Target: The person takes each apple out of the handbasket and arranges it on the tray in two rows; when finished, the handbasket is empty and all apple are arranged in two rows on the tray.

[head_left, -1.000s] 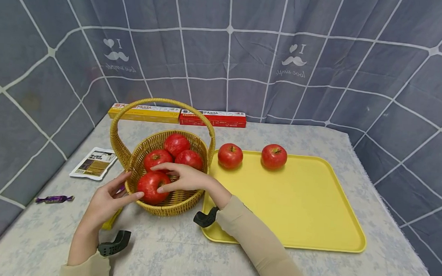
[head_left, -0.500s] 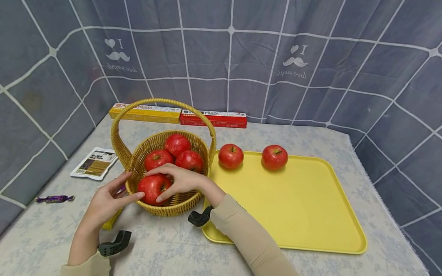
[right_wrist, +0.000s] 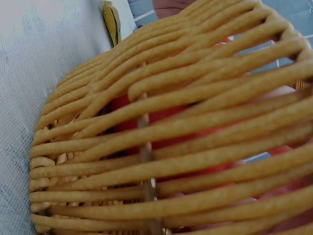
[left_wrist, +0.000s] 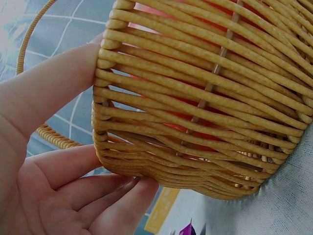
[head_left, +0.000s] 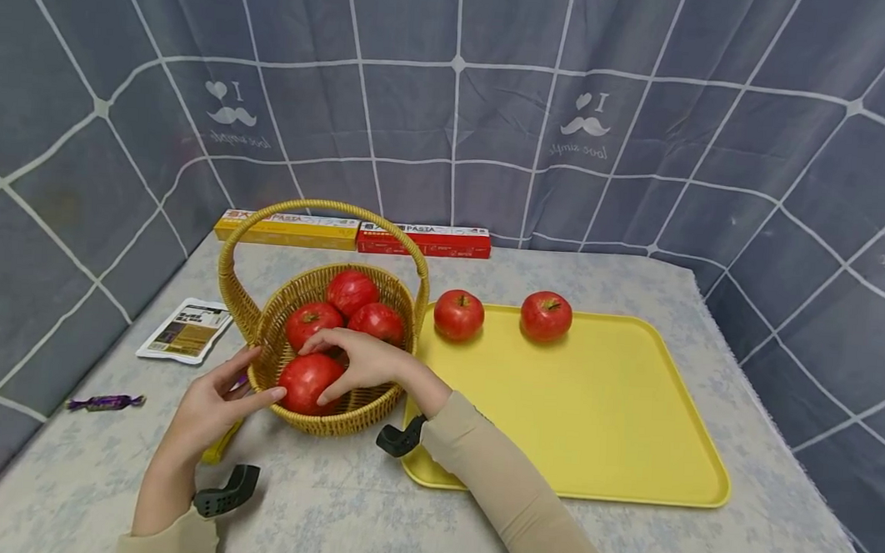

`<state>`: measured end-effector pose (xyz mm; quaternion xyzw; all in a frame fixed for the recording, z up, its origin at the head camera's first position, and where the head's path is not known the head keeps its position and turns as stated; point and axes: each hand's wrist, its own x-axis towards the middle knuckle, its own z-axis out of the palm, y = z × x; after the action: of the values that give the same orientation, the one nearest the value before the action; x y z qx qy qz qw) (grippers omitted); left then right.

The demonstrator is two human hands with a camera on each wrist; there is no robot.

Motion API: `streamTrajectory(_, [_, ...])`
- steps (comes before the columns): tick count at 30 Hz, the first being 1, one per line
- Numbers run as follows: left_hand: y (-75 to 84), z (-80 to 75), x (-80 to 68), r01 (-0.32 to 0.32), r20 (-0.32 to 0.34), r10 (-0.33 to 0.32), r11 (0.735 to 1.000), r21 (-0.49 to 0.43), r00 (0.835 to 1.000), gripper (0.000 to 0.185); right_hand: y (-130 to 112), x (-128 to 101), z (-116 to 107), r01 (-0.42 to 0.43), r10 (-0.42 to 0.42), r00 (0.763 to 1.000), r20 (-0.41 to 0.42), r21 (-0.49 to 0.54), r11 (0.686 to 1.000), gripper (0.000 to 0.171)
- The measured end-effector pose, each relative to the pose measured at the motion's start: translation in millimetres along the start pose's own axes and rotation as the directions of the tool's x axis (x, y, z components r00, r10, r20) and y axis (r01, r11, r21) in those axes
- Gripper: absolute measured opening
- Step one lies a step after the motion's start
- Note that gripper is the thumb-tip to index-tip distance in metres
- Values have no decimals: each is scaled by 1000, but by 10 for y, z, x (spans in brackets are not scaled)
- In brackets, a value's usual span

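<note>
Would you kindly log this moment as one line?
right hand: grips front apple in wicker basket | left hand: braces basket wall | yellow tray: two apples

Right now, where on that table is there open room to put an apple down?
Most of the yellow tray lies bare; only two apples sit along its far edge. The basket is crowded: four apples, the right hand curled on the nearest one, the left hand against its wall.
</note>
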<state>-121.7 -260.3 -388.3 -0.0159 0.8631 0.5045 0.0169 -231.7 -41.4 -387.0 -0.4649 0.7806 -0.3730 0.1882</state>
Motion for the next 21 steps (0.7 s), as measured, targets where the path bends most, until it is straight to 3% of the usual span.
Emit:
streamTrajectory(5, [-3,11,0,-4,0,4,1000,-3,1000,80,13,-23,-9,-39,39,999,12,-44,998,59])
streamTrajectory(10, [-5,29,-9,-9,-11,9,1000,5,1000,81,-12,-110,-69,-12,11,998,-56,-17,1000,60])
streamTrajectory(17, [9,28,-10,-14,-13,14,1000,-12,1000,81,-98,-480,-361,60,-24,982,-190,186,981,62])
streamTrajectory(21, [0,19,-15,-22,-16,22,1000,-14,1000,81,-147,-768,-591,118,-52,963,-263,244,962,62])
